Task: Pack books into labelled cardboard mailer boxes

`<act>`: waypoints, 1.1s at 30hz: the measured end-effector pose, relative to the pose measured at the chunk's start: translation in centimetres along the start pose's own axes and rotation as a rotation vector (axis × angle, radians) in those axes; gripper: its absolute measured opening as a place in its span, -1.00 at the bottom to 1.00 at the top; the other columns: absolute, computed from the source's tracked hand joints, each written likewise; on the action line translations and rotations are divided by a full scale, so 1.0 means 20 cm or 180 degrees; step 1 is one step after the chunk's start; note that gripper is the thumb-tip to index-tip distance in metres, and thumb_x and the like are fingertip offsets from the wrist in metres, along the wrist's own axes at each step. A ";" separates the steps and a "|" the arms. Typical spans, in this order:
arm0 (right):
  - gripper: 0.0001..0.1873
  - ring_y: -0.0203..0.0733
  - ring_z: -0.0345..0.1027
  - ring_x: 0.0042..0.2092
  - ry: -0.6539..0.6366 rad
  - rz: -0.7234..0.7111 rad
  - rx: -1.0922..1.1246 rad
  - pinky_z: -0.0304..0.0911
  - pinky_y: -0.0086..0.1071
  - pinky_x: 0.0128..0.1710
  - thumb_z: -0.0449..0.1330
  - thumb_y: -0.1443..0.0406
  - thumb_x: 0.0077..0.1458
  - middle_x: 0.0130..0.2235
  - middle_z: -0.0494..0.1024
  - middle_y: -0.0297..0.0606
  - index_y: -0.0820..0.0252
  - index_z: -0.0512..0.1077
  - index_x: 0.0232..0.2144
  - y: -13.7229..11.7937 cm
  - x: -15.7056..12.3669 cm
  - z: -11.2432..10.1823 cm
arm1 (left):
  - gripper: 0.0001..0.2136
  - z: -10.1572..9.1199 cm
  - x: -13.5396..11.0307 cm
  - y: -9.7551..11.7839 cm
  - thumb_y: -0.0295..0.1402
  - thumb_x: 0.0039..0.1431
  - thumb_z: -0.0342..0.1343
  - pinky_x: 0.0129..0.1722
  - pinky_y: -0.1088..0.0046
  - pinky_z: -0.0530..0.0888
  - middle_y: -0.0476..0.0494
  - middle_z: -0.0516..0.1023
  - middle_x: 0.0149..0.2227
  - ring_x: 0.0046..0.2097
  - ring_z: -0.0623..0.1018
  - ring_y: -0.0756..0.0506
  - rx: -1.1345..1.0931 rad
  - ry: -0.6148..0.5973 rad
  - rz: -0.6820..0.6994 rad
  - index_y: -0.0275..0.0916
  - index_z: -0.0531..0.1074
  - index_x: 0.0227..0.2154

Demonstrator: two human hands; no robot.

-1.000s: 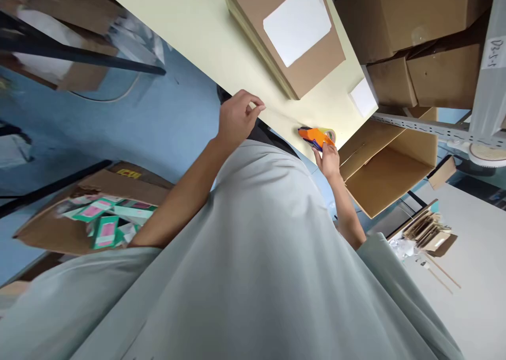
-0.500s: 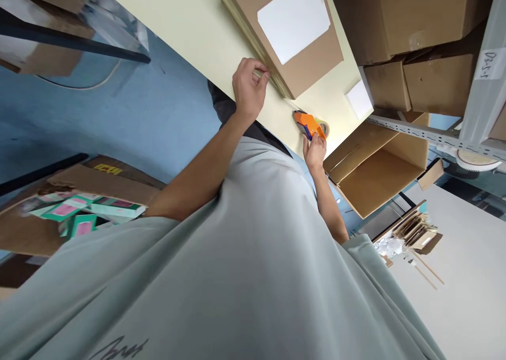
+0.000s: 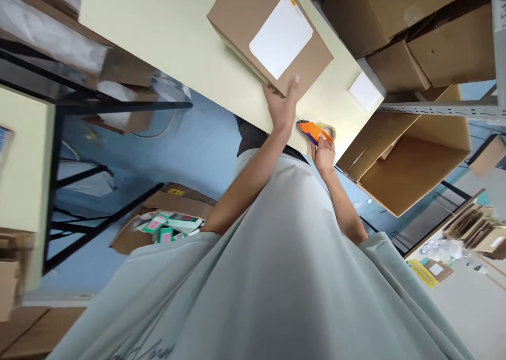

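Observation:
A flat brown cardboard box (image 3: pixel 237 17) with a white label (image 3: pixel 280 36) lies on the pale yellow table (image 3: pixel 158 33). My left hand (image 3: pixel 281 107) rests against the box's near corner, its fingers stretched out along the edge. To its right, my right hand (image 3: pixel 324 154) is closed round an orange tape dispenser (image 3: pixel 314 130) that sits at the table's near edge. The dispenser is a little apart from the box. My grey shirt fills the lower half of the view.
An open empty carton (image 3: pixel 411 165) stands right of the table under a metal shelf holding stacked cartons (image 3: pixel 395 12). A small white slip (image 3: pixel 366 91) lies on the table. On the blue floor sits a carton of green and pink packs (image 3: pixel 166 228). Black table frames (image 3: pixel 98 107) stand left.
My left hand has gone from the box's long side to its near corner and its fingers have straightened. The box has turned on the table. My right hand still holds the dispenser.

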State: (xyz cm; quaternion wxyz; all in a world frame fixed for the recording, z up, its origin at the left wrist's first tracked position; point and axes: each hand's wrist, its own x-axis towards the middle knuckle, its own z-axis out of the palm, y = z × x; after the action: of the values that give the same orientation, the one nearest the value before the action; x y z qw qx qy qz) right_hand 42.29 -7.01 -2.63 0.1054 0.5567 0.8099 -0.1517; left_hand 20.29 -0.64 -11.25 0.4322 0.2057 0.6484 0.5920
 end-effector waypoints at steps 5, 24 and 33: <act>-0.54 0.24 0.63 0.01 -0.0187 -0.0216 0.0040 0.44 0.13 0.31 0.06 0.13 0.62 -0.09 0.75 0.27 0.44 0.57 0.10 -0.06 -0.02 -0.04 | -0.12 -0.04 0.06 0.06 0.31 0.37 0.35 0.60 -0.12 0.43 -0.45 0.40 0.53 0.53 0.51 -0.32 0.0165 -0.0127 -0.0035 -0.10 0.20 0.49; -0.55 0.19 0.71 -0.05 -0.0619 -0.0406 0.0493 0.42 0.05 0.17 0.15 0.12 0.61 -0.14 0.81 0.23 0.45 0.62 0.06 0.06 -0.22 0.00 | -0.04 -0.70 0.12 0.44 0.50 0.01 0.45 0.56 0.07 0.44 -0.29 0.59 0.38 0.44 0.57 -0.25 0.1409 -0.0731 -0.0304 -0.03 0.46 0.30; -0.12 -0.08 0.76 0.00 0.0226 -0.0324 0.0352 0.45 -0.01 0.28 -0.36 0.04 0.74 -0.14 0.80 0.11 0.24 0.36 -0.53 0.22 0.49 -0.19 | 0.07 -0.74 0.15 0.43 0.62 -0.01 0.29 0.51 0.15 0.51 -0.38 0.55 0.41 0.45 0.58 -0.23 0.1645 -0.0946 -0.0135 -0.09 0.42 0.35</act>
State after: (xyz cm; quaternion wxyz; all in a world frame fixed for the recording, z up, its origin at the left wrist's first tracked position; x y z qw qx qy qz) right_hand 42.84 4.29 -3.06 0.0378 0.5248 0.8308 -0.1815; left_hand 4.66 -5.25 -5.10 0.4680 0.3798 0.7114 0.3615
